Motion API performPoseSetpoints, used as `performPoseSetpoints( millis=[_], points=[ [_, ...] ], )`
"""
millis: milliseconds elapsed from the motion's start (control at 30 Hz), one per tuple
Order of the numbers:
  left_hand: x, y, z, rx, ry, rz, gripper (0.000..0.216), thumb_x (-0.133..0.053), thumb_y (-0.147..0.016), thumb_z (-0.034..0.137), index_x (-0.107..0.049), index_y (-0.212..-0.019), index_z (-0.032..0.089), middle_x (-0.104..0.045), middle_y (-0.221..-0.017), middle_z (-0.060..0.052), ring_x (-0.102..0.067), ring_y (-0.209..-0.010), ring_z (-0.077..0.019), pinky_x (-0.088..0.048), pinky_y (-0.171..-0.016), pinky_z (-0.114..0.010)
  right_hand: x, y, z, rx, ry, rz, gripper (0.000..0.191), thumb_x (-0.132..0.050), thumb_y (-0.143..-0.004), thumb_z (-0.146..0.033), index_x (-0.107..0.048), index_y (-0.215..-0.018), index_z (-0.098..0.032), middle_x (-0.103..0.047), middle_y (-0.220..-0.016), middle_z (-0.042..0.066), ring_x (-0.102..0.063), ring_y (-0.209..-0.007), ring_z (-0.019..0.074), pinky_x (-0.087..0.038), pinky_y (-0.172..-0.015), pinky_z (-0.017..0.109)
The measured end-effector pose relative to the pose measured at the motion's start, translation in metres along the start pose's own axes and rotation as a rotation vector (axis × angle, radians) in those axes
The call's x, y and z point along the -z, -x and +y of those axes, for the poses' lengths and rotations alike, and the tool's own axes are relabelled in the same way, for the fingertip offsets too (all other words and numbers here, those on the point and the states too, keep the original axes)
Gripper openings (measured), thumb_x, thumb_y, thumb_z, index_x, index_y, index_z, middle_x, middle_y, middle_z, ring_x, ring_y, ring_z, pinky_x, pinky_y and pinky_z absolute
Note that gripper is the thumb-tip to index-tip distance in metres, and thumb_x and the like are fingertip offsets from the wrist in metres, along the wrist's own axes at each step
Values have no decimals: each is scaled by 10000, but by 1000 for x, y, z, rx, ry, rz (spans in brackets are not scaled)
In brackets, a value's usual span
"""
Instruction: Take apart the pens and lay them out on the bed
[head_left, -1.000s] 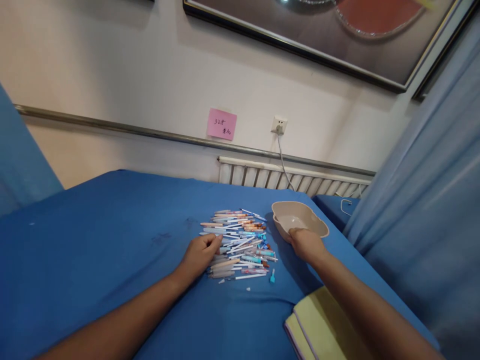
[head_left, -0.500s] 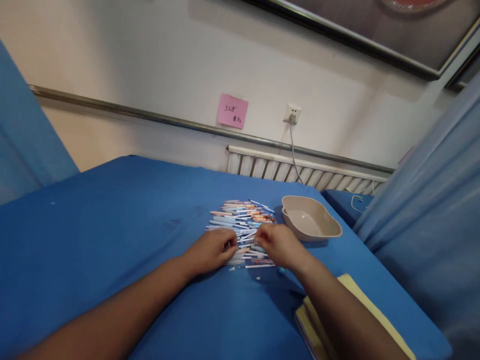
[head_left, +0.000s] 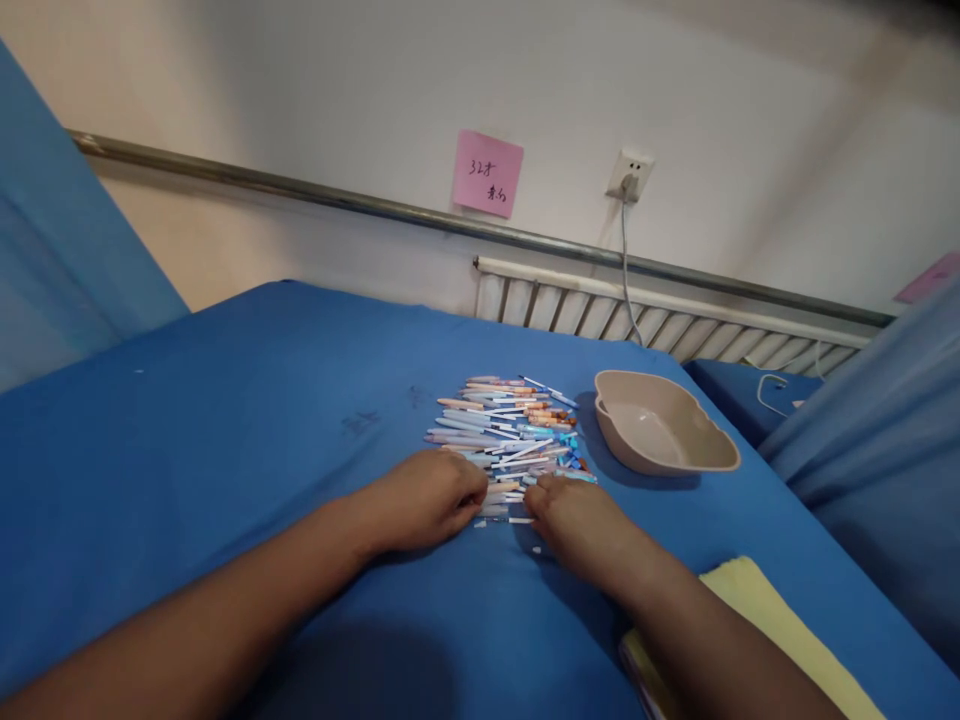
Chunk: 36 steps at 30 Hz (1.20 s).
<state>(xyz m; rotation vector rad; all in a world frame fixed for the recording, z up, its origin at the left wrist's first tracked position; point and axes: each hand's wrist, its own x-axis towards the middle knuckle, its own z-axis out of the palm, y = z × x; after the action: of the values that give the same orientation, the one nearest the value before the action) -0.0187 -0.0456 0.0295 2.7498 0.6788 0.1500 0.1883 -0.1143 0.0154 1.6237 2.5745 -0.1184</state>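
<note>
Many slim pens and white sticks (head_left: 517, 455) lie crosswise in a rough column on the blue-covered surface (head_left: 247, 430). Some are pale blue or lilac, others peach, with orange-brown and bright blue ends toward the right. At the column's near left edge my left hand (head_left: 435, 495) has its fingers curled closed over the pen ends. Opposite it, my right hand (head_left: 574, 520) is closed too, its fingertips against the right ends of the nearest pens. The lowest pen (head_left: 506, 520) spans the gap between both hands. What either hand's fingertips grip is hidden.
A beige basin (head_left: 660, 425) stands right of the pens. Yellow folded cloth (head_left: 757, 610) lies beneath my right forearm. A small white scrap (head_left: 537, 550) is near my right hand. Behind are a radiator (head_left: 555, 300), a plugged socket (head_left: 630, 177) and a pink note (head_left: 487, 174).
My view has tilted down and to the left. Both hands have shifted toward the near end of the pens, uncovering more of the middle of the column. The basin stays in place.
</note>
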Motion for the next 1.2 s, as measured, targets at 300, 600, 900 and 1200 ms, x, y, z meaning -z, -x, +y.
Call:
performPoseSetpoints(
  millis=[300,600,900,1200],
  points=[
    [-6,-2,8,-30,-27,7,45,-574,-757,185,-601,-786,206,-636,-793,-21,-574,-753,-187,-386,-685,-276,-3,-2,3,42,18,-18,184,-444,-866,-181,-594,-967,-147,-646,-939,106,-604,-845,215,-400,-719,281],
    [-5,-2,7,-14,-71,14,78,-521,-822,198,-598,-815,194,-623,-798,-19,-555,-746,-166,-383,-695,-260,2,-3,6,83,-43,68,185,-429,-886,-235,-592,-924,-155,-641,-921,85,-585,-846,198,-373,-742,286],
    [-7,-3,5,-16,-29,30,87,-516,-836,205,-600,-817,191,-616,-792,-16,-540,-736,-155,-379,-685,-246,5,3,10,113,-123,60,132,-476,-832,-189,-601,-872,-170,-645,-881,60,-581,-804,177,-360,-691,261],
    [-1,-4,-1,20,0,80,153,-474,-850,192,-627,-857,185,-640,-811,-29,-563,-754,-162,-384,-697,-251,-4,0,-1,167,-37,102,165,-500,-778,-99,-562,-918,-159,-645,-869,78,-577,-782,197,-349,-689,286]
  ],
)
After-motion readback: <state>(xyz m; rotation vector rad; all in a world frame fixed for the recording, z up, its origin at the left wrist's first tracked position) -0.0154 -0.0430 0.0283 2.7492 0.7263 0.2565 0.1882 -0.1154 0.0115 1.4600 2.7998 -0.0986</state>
